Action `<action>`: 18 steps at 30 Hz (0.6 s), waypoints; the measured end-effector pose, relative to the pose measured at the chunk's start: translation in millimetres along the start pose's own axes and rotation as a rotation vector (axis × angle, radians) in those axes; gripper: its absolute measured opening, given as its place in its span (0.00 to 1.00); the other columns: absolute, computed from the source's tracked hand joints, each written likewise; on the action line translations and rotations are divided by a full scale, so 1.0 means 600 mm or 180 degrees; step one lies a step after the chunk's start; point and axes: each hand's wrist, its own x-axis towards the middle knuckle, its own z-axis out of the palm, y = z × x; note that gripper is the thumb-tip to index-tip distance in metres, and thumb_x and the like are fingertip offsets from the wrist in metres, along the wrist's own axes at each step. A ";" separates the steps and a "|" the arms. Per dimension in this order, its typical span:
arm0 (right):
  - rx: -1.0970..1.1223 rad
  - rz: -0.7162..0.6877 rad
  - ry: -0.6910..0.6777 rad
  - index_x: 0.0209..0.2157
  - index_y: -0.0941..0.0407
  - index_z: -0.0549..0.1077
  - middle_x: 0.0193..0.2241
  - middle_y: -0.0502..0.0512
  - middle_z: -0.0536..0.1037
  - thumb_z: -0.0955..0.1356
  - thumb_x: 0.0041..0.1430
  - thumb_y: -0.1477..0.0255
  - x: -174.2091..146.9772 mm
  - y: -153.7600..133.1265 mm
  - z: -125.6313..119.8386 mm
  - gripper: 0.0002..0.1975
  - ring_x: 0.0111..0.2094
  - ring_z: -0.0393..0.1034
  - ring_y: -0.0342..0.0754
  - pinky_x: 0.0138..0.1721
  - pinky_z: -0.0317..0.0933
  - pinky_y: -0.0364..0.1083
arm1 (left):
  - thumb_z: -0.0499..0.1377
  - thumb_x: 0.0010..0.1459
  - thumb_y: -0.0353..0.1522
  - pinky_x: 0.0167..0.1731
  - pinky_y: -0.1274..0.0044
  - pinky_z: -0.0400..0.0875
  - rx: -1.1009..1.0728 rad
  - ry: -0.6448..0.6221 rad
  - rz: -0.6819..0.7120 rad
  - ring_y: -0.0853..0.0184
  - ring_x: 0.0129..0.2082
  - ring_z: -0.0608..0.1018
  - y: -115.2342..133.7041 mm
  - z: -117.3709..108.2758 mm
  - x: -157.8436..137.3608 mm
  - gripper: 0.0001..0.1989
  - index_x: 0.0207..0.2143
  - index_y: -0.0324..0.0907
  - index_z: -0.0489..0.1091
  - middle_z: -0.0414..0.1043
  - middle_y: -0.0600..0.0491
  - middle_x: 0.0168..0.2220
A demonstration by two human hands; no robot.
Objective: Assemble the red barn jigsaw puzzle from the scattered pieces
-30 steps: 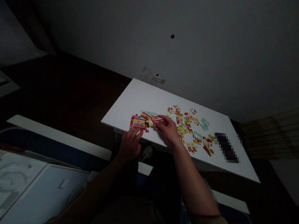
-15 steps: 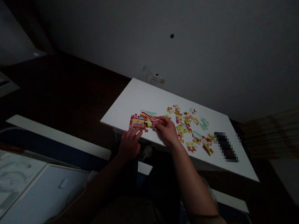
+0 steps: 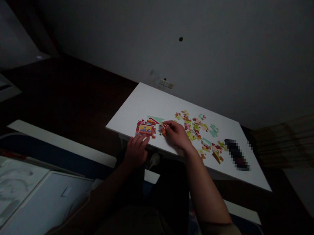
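Several joined jigsaw pieces [image 3: 146, 128], red with a yellow panel and purple figures, lie near the front left edge of the white table. My left hand [image 3: 138, 148] rests at that edge, its fingers stretched out and the tips on the lower rim of the joined part. Just to the right, my right hand [image 3: 177, 134] pinches a puzzle piece [image 3: 163, 129] between thumb and fingertips. A gap separates this piece from the joined part. Loose puzzle pieces [image 3: 195, 129] in green, brown and pink are scattered to the right of my right hand.
The white table [image 3: 147, 99] stands before a grey wall with a socket [image 3: 166, 83]. A pixelated dark object [image 3: 237, 154] lies at the table's right. A white bench edge [image 3: 63, 143] runs at the left, with flat boxes [image 3: 46, 199] below.
My right hand has shifted slightly right and drawn the held piece away from the joined part, turning it. My left hand has stayed in place.
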 end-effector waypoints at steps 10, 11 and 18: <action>-0.1064 -0.0181 -0.0389 0.47 0.50 0.72 0.38 0.53 0.78 0.69 0.52 0.71 0.056 0.005 -0.006 0.19 0.36 0.71 0.48 0.41 0.64 0.50 | 0.53 0.54 0.27 0.63 0.59 0.45 0.0152 -0.0065 0.0045 0.55 0.64 0.58 -0.003 0.004 -0.002 0.27 0.58 0.44 0.63 0.60 0.47 0.61; -0.1156 -0.0210 -0.0401 0.47 0.50 0.72 0.39 0.54 0.78 0.70 0.50 0.72 0.062 0.008 -0.005 0.19 0.36 0.71 0.49 0.41 0.64 0.50 | 0.53 0.55 0.27 0.63 0.59 0.45 0.0146 -0.0067 0.0060 0.55 0.64 0.58 -0.003 0.004 -0.002 0.27 0.58 0.43 0.63 0.60 0.47 0.62; -0.1681 -0.0611 -0.0151 0.42 0.50 0.74 0.41 0.58 0.76 0.70 0.53 0.68 0.054 0.005 0.002 0.13 0.43 0.69 0.55 0.47 0.61 0.54 | 0.53 0.56 0.27 0.63 0.60 0.45 0.0030 -0.0015 0.0060 0.56 0.64 0.56 -0.005 0.007 -0.003 0.26 0.58 0.43 0.62 0.60 0.47 0.62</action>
